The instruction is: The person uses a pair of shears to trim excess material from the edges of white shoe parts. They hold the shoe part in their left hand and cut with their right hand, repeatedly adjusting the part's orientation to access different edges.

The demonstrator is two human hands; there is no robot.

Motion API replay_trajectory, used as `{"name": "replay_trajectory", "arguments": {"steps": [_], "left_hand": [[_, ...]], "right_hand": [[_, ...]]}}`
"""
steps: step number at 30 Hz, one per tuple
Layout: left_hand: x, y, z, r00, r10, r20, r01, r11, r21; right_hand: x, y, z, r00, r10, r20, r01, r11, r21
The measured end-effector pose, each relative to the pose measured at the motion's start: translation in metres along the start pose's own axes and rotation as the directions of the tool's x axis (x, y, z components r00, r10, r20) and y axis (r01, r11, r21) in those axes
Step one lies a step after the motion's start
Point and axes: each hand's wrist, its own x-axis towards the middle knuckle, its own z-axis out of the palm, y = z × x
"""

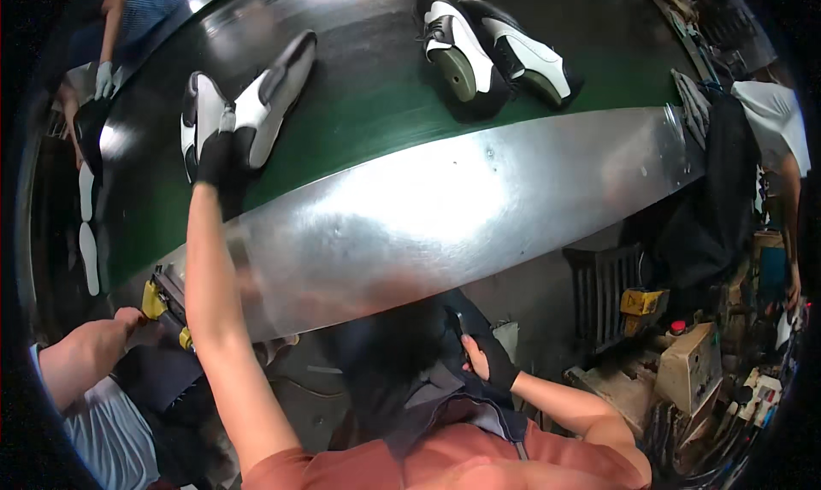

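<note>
My left hand, in a black fingerless glove, reaches far out over the green belt. Its fingers grip the near part of a black-and-white shoe, though the glove hides some of the grip. A second black-and-white shoe lies on its side, just right of this hand. Down by my lap, my right hand, gloved the same way, is closed around a slim tool with a metal part; its exact kind is unclear.
A shiny metal ledge lies between me and the belt. Another pair of shoes stands farther right, one holding a green shoe last. White insoles lie at left. Co-workers' arms show left and right.
</note>
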Motion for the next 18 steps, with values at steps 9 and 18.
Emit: {"name": "replay_trajectory", "arguments": {"steps": [9,18], "left_hand": [[-0.054,0.096,0.065,0.922,0.105,-0.372,-0.098,0.995,0.036],[-0.311,0.015,0.003,0.941,-0.172,-0.293,-0.138,0.593,-0.793]], "right_hand": [[0.006,0.011,0.004,0.995,-0.095,0.005,0.094,0.992,0.084],[-0.036,0.025,0.006,0.987,-0.119,-0.106,0.135,0.979,0.153]]}}
